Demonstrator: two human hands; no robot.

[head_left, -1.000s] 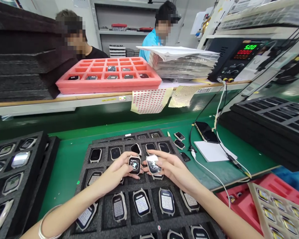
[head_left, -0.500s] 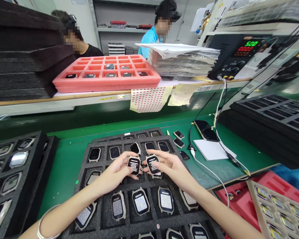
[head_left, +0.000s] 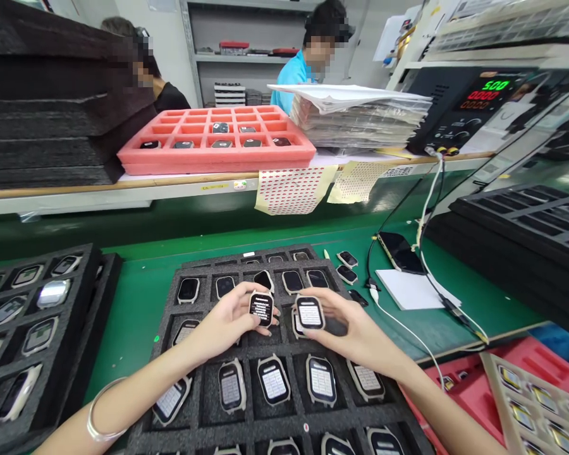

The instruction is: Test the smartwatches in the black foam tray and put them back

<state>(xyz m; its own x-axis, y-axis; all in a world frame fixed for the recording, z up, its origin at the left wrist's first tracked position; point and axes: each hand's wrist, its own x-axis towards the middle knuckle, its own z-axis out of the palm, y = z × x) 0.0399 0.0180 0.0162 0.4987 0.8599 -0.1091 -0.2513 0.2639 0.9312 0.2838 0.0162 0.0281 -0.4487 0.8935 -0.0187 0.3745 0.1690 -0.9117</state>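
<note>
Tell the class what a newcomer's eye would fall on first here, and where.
Probably the left hand and right hand just below centre, each holding a lit watch above a dark foam tray of more watches. Then the bright pink tray on the shelf behind, and the glowing digits on the power supply at upper right.

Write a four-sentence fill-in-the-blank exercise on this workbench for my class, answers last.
1. The left hand holds a watch showing ____ text on black.
2. The arm wearing a bracelet is the ____ one.
3. The tabletop is ____.
4. The phone lies to the ____ of the middle tray.

Missing words: white; left; green; right.
</note>
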